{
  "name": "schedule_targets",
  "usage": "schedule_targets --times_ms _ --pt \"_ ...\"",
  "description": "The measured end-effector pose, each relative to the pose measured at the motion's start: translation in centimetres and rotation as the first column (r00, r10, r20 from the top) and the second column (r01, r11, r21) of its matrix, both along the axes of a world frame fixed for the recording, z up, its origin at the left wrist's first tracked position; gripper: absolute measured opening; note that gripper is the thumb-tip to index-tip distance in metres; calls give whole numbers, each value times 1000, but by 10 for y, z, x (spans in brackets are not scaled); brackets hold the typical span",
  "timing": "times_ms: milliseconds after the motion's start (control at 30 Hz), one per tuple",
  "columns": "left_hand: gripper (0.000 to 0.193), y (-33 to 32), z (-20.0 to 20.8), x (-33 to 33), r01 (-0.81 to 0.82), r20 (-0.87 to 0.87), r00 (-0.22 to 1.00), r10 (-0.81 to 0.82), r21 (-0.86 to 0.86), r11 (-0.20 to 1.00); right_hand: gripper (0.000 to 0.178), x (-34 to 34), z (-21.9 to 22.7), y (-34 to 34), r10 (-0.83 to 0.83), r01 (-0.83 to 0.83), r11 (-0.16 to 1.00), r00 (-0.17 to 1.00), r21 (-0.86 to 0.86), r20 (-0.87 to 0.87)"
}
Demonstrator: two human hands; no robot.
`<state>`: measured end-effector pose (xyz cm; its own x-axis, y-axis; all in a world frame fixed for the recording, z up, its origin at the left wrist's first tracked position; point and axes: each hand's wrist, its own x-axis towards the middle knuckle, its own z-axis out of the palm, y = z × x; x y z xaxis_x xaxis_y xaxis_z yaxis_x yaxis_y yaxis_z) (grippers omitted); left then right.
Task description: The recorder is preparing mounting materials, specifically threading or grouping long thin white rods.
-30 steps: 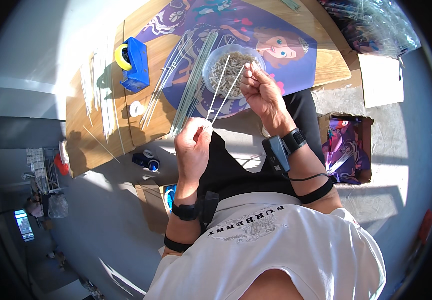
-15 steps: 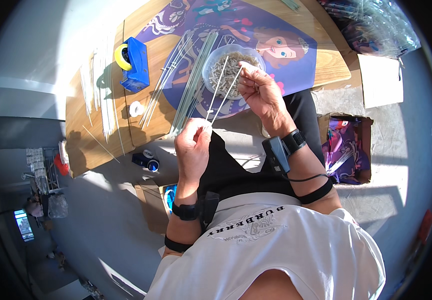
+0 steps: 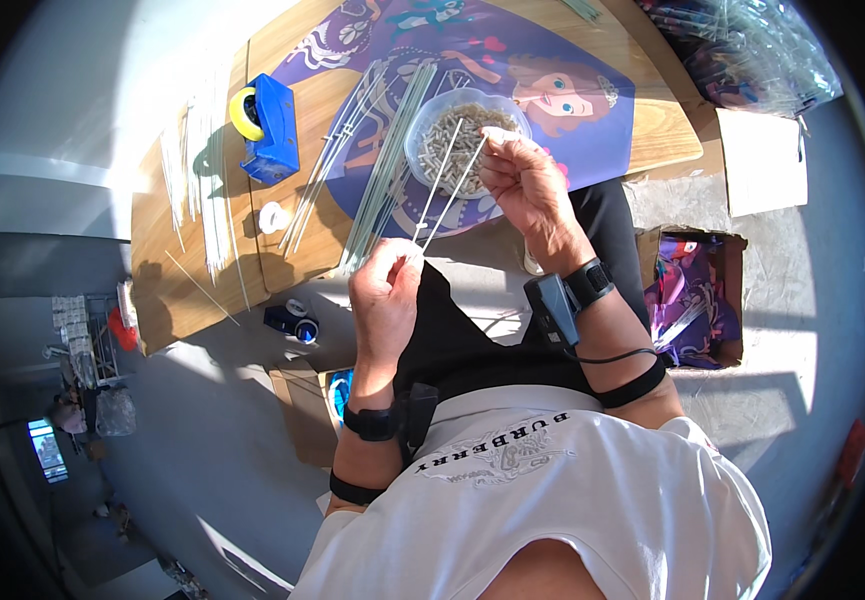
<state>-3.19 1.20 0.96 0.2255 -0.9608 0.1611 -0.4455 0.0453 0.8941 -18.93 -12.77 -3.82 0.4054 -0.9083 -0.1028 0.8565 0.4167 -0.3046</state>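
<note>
head: thin pale rods (image 3: pixel 438 178)

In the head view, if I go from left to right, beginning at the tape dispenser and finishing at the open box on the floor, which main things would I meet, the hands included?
Tape dispenser → left hand → bowl → right hand → open box.

Past the right fingers (image 3: pixel 500 150), two o'clock offers passage over the flat purple printed sheet (image 3: pixel 602 130); the plastic bowl (image 3: pixel 412 150) obstructs nine. From the left fingers (image 3: pixel 404 254), held thin sticks (image 3: pixel 438 175) cross one o'clock, a stick bundle (image 3: pixel 392 150) obstructs twelve, the blue tape dispenser (image 3: pixel 274 140) ten-thirty.
</note>
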Motion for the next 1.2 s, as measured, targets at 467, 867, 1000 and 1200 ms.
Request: schedule_targets --times_ms 467,867,1000,1200 --pt "5 0 10 -1 0 353 932 76 -212 977 16 -17 2 -6 -3 -59 976 959 -211 -283" --pt "4 3 8 5 72 -2 997 -72 -7 997 14 -39 -2 -18 292 -336 926 927 -172 -237" --pt "3 -3 11 -6 80 -119 990 -72 57 995 16 -32 -7 -13 355 -406 895 899 -185 -254" --pt "6 -11 4 -7 32 -183 983 -11 112 993 13 2 12 13 331 -537 809 753 -239 -568"
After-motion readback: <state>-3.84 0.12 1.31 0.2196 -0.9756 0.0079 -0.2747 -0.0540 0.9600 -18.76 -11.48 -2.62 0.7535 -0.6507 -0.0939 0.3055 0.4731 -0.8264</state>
